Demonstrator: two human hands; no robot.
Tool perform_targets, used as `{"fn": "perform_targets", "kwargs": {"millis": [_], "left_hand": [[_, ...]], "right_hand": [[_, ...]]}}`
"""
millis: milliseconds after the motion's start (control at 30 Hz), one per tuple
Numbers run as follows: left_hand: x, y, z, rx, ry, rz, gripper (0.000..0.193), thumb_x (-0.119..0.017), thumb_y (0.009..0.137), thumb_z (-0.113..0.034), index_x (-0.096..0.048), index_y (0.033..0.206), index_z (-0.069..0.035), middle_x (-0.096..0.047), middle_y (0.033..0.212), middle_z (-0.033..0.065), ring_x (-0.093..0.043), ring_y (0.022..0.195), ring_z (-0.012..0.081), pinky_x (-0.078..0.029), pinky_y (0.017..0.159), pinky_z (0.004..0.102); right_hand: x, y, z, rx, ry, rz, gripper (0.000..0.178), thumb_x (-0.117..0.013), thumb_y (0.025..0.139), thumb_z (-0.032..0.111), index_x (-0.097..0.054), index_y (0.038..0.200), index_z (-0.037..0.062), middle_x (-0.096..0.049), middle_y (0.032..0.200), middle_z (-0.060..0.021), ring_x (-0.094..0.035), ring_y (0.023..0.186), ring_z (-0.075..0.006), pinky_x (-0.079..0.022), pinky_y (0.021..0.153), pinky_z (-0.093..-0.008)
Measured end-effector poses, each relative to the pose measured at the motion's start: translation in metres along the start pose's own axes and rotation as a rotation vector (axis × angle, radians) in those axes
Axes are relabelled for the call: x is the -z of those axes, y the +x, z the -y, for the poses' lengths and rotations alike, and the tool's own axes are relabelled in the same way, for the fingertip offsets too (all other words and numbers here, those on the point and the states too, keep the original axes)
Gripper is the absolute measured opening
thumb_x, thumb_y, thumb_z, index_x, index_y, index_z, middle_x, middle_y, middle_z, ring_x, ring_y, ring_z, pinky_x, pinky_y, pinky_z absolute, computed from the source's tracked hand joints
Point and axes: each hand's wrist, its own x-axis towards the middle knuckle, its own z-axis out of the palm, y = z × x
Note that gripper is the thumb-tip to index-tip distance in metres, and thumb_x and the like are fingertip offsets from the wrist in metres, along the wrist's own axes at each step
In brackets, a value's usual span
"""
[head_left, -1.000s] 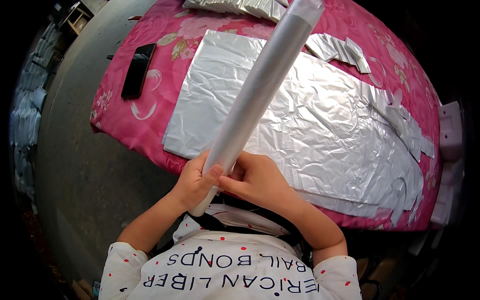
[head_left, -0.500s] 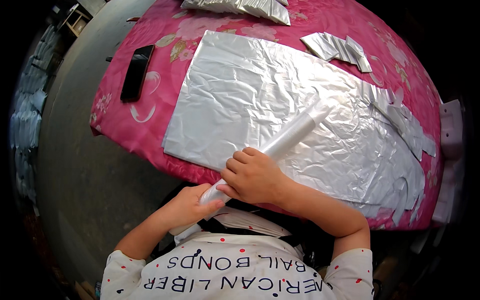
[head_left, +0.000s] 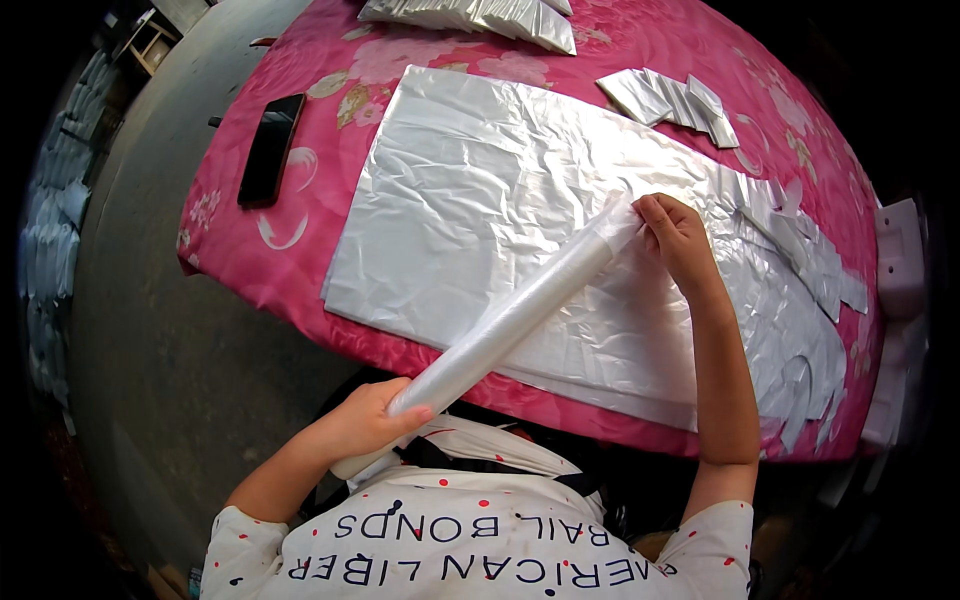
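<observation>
My left hand [head_left: 370, 420] is wrapped round the near end of a long roll of thin translucent plastic film [head_left: 510, 325]. The roll slants up and to the right across the table's near edge. At its far end my right hand [head_left: 672, 232] pinches the loose edge of the film between thumb and fingers. Beneath the roll lies a broad stack of flat, silvery-white plastic sheets [head_left: 440, 190]. Wrinkles cover the sheets, and their right-hand edges are loose and ragged.
A pink floral cloth [head_left: 240, 240] covers the table. On its left lies a black phone [head_left: 271, 150]. Folded plastic bundles [head_left: 480, 18] sit at the far edge, with a smaller folded pile [head_left: 680, 103] at the far right. White plastic bins [head_left: 900, 260] stand beyond the right edge.
My right hand has let go of the roll's lower part and moved up and right to its far end, where it pinches the film. My left hand still grips the near end.
</observation>
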Motion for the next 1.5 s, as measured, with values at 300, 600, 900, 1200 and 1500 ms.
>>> {"fn": "perform_targets", "kwargs": {"millis": [300, 600, 900, 1200, 1500], "left_hand": [[0.000, -0.002, -0.001, 0.017, -0.059, 0.029, 0.037, -0.059, 0.088, -0.033, -0.056, 0.106, -0.001, -0.059, 0.082, 0.0052, -0.056, 0.067, 0.0106, -0.047, 0.063, 0.0273], [0.025, -0.013, 0.011, 0.166, -0.119, 0.206, 0.040, -0.061, 0.085, -0.031, -0.054, 0.111, -0.002, -0.061, 0.085, 0.0057, -0.059, 0.078, 0.0128, -0.049, 0.071, 0.0297], [0.100, -0.028, 0.022, 0.054, 0.307, 0.441, 0.046, -0.076, 0.073, -0.029, -0.061, 0.106, 0.000, -0.066, 0.094, 0.0081, -0.062, 0.084, 0.0161, -0.049, 0.074, 0.0296], [0.042, 0.052, -0.121, -0.850, 1.220, -0.245, 0.042, -0.076, 0.061, -0.023, -0.059, 0.096, -0.008, -0.061, 0.083, 0.0054, -0.058, 0.080, 0.0245, -0.044, 0.070, 0.0369], [-0.012, 0.106, -0.086, -1.212, 1.183, -0.081, 0.064, -0.059, 0.078, -0.047, -0.048, 0.124, -0.003, -0.045, 0.132, 0.0130, -0.042, 0.122, 0.0286, -0.031, 0.104, 0.0424]], "right_hand": [[-0.009, -0.004, 0.006, -0.079, 0.087, 0.113, 0.014, -0.062, 0.087, 0.018, -0.062, 0.085, 0.0044, -0.053, 0.067, 0.0050, -0.041, 0.055, -0.0015, -0.033, 0.048, -0.0176], [0.079, 0.022, -0.031, 0.072, -0.108, -0.413, 0.015, -0.060, 0.089, 0.018, -0.061, 0.085, 0.0033, -0.052, 0.066, 0.0050, -0.041, 0.053, -0.0025, -0.035, 0.048, -0.0184], [0.185, 0.023, -0.069, 0.125, -0.473, -0.645, 0.021, -0.058, 0.090, 0.022, -0.062, 0.086, 0.0013, -0.055, 0.068, 0.0026, -0.046, 0.058, -0.0042, -0.040, 0.054, -0.0211], [0.039, 0.047, 0.003, 0.213, -0.352, -0.299, 0.017, -0.059, 0.089, 0.016, -0.060, 0.088, -0.0011, -0.055, 0.068, 0.0017, -0.047, 0.061, -0.0056, -0.040, 0.057, -0.0217], [0.014, 0.068, -0.001, 0.191, -0.473, -0.208, 0.019, -0.060, 0.087, 0.017, -0.061, 0.091, -0.0011, -0.059, 0.070, -0.0071, -0.051, 0.063, -0.0119, -0.043, 0.063, -0.0265]]}}
